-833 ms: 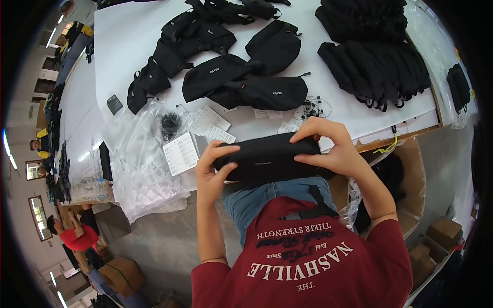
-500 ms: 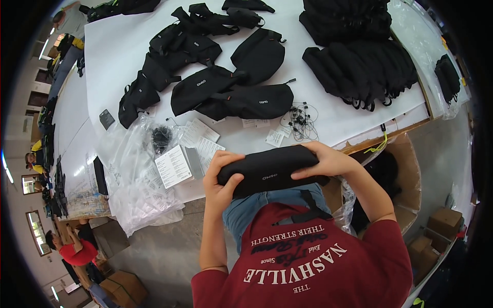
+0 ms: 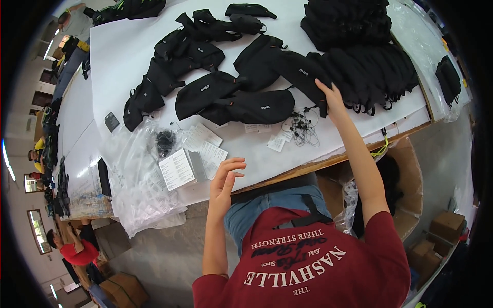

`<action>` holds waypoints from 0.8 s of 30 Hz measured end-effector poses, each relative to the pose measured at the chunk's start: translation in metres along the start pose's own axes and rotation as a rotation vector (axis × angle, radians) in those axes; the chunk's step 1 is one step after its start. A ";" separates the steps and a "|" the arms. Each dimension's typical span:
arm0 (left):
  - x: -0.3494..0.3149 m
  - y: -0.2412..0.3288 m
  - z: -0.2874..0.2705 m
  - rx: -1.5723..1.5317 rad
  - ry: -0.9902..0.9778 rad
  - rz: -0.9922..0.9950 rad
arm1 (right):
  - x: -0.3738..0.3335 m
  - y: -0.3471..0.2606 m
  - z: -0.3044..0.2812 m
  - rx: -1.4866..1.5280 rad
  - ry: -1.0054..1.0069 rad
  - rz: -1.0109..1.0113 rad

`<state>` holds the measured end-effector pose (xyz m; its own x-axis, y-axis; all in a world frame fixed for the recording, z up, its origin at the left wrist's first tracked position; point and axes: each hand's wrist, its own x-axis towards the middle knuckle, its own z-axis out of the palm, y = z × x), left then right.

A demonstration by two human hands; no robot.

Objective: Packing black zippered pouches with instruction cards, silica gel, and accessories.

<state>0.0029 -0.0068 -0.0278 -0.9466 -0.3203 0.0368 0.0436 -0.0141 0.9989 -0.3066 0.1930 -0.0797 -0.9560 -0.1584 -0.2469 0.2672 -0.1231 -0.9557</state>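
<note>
My right hand (image 3: 334, 100) reaches out over the table and grips one end of a black fabric pouch (image 3: 298, 72) with a small pale logo. That pouch lies at a slant, touching or overlapping the row of stacked black pouches (image 3: 367, 74) on the right. Closer to me, my left hand (image 3: 224, 180) hovers empty near the table's front edge, its fingers loosely curved and apart from the thumb. Below it and to the left stands a stack of printed white cards (image 3: 177, 169). Several more black pouches (image 3: 208, 95) lie loosely across the middle of the table.
A tangle of thin black cords (image 3: 304, 127) lies beside white tags (image 3: 277, 141). Clear plastic bags (image 3: 138, 179) spill over the table's left front corner. Under the front edge, an open cardboard box (image 3: 411, 179) holds dark items. Other people work along the left.
The pouch that both hands held in front of me is now out by the stacked pouches, in my right hand alone. My left hand has let go of it.
</note>
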 end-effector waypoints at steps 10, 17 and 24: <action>-0.012 0.005 -0.014 -0.018 0.122 -0.064 | 0.017 -0.002 -0.039 -1.166 0.150 -1.021; -0.021 0.031 -0.037 0.146 0.237 -0.055 | -0.003 0.008 -0.048 -1.346 -0.005 -0.575; -0.023 0.035 -0.099 0.826 0.769 0.069 | -0.084 -0.014 -0.026 -1.234 -0.090 -0.671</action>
<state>0.0575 -0.0936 0.0036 -0.4898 -0.7981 0.3509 -0.4064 0.5651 0.7180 -0.2328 0.2334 -0.0498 -0.8342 -0.4799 0.2717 -0.5514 0.7204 -0.4207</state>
